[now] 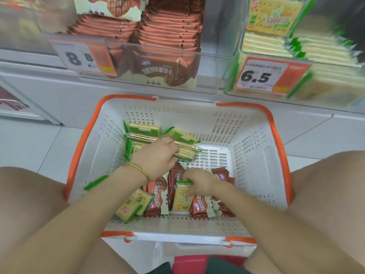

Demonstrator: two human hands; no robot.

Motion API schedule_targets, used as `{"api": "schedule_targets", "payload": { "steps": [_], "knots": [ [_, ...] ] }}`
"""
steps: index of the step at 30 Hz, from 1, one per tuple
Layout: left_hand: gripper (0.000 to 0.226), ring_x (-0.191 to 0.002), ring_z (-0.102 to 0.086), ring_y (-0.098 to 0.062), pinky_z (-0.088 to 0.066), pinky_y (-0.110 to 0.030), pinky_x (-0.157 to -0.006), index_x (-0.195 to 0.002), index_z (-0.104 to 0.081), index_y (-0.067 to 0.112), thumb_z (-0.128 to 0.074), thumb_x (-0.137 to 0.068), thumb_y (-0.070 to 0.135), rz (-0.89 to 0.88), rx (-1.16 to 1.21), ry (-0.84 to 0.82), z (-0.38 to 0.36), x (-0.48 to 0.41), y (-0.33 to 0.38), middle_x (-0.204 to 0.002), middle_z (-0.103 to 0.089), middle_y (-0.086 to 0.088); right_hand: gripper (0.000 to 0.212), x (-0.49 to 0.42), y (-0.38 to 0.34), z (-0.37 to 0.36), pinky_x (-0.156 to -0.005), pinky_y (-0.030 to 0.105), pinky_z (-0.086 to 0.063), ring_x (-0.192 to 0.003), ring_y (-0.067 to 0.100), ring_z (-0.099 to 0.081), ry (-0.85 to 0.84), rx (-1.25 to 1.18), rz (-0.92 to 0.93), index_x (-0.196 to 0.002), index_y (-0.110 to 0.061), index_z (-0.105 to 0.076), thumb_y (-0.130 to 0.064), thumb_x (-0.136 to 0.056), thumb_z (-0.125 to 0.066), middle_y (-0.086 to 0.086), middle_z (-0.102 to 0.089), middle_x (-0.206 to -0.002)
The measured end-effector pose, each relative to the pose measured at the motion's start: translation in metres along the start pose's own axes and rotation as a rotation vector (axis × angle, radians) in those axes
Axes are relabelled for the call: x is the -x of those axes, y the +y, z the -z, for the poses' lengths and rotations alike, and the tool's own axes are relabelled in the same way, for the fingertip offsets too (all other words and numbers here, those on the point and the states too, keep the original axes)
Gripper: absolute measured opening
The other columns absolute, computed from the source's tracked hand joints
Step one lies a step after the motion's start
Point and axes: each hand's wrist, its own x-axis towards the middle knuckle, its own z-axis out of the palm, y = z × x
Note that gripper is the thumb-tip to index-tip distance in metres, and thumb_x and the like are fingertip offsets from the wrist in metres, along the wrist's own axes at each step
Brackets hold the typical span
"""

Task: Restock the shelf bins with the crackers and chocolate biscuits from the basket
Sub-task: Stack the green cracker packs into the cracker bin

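A white basket (246, 147) with orange handles stands on the floor between my knees. Green-and-yellow cracker packs and brown chocolate biscuit packs (156, 196) lie inside it. My left hand (158, 155), a gold bangle on its wrist, grips a stack of cracker packs (187, 152) near the basket's far left. My right hand (199, 180) pinches the green top edge of one cracker pack (182, 198) that stands among the biscuit packs at the near side. Above, a clear chocolate biscuit bin (158, 62) and a clear cracker bin (296, 56) are stocked.
Price tags reading 8.8 (83, 58) and 6.5 (264, 76) hang on the bin fronts. A white shelf base (59, 99) runs behind the basket. My bare knees flank the basket on a white tiled floor (35, 143).
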Motion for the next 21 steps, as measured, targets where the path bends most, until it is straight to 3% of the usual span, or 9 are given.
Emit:
{"api": "schedule_targets", "payload": {
  "steps": [2,4,8,10,13,17,19,21],
  "knots": [
    [0.033,-0.112,-0.050,-0.017,-0.043,-0.033,-0.094,-0.124,-0.054,0.016,-0.048,-0.096,0.033,0.048,0.083,-0.070,0.002,0.000,0.003,-0.121,-0.052,-0.002,0.042,0.015,-0.001,0.027,-0.063,0.029,-0.037,-0.084,0.020,-0.050,0.003,-0.227,-0.037,-0.109,-0.003,-0.057,-0.028,-0.080,-0.075,0.004,-0.054,-0.095],
    [0.036,-0.106,-0.054,-0.015,-0.045,-0.029,-0.090,-0.124,-0.053,0.017,-0.048,-0.095,0.039,0.103,0.221,-0.167,0.006,0.001,0.008,-0.118,-0.057,0.000,0.032,0.038,-0.001,0.057,-0.057,0.023,-0.046,-0.074,0.016,-0.060,0.058,-0.532,-0.102,-0.102,-0.004,-0.057,-0.020,-0.081,-0.074,0.002,-0.061,-0.088],
    [0.034,-0.099,-0.060,-0.012,-0.050,-0.036,-0.091,-0.122,-0.053,0.023,-0.055,-0.091,0.038,0.112,0.511,-0.224,0.017,0.005,0.025,-0.108,-0.063,0.004,0.025,0.095,0.008,0.104,-0.063,0.026,-0.057,-0.071,0.018,-0.070,0.278,-0.972,-0.147,-0.102,-0.008,-0.055,-0.008,-0.083,-0.071,0.009,-0.071,-0.094],
    [0.029,-0.095,-0.062,-0.011,-0.051,-0.034,-0.089,-0.117,-0.057,0.024,-0.062,-0.089,0.029,0.083,0.588,-0.150,0.031,0.002,0.034,-0.101,-0.064,0.004,0.024,0.122,0.009,0.120,-0.064,0.026,-0.057,-0.072,0.019,-0.070,0.330,-1.053,-0.125,-0.105,-0.010,-0.058,-0.007,-0.084,-0.070,0.006,-0.072,-0.093],
    [0.026,-0.086,-0.066,-0.009,-0.055,-0.025,-0.081,-0.111,-0.062,0.023,-0.066,-0.085,0.020,0.001,0.684,-0.069,0.065,-0.007,0.051,-0.094,-0.067,0.004,0.014,0.162,0.006,0.145,-0.055,0.022,-0.049,-0.069,0.011,-0.066,0.431,-0.986,-0.054,-0.099,-0.014,-0.061,-0.013,-0.086,-0.068,-0.001,-0.072,-0.085],
    [0.022,-0.074,-0.064,0.000,-0.050,-0.014,-0.062,-0.098,-0.062,0.029,-0.069,-0.079,0.023,-0.156,0.861,0.151,0.129,-0.025,0.084,-0.081,-0.069,0.012,0.025,0.208,0.005,0.195,-0.048,0.021,-0.033,-0.059,0.003,-0.056,0.671,-1.015,0.073,-0.097,-0.012,-0.060,-0.025,-0.077,-0.067,-0.005,-0.068,-0.077],
    [0.028,-0.080,-0.063,-0.001,-0.051,-0.018,-0.067,-0.101,-0.059,0.030,-0.073,-0.077,0.037,-0.228,0.847,0.362,0.157,-0.040,0.095,-0.092,-0.067,0.012,0.024,0.220,0.012,0.224,-0.046,0.020,-0.034,-0.060,0.006,-0.060,0.815,-1.124,0.142,-0.100,-0.011,-0.058,-0.022,-0.080,-0.065,-0.002,-0.070,-0.080],
    [0.029,-0.091,-0.058,-0.003,-0.048,-0.018,-0.082,-0.109,-0.056,0.027,-0.065,-0.081,0.034,-0.279,0.658,0.599,0.179,-0.057,0.102,-0.106,-0.058,0.008,0.018,0.223,0.025,0.254,-0.049,0.021,-0.045,-0.063,0.011,-0.064,0.963,-1.207,0.157,-0.105,-0.012,-0.058,-0.013,-0.087,-0.062,0.002,-0.070,-0.086]
  ]
}}
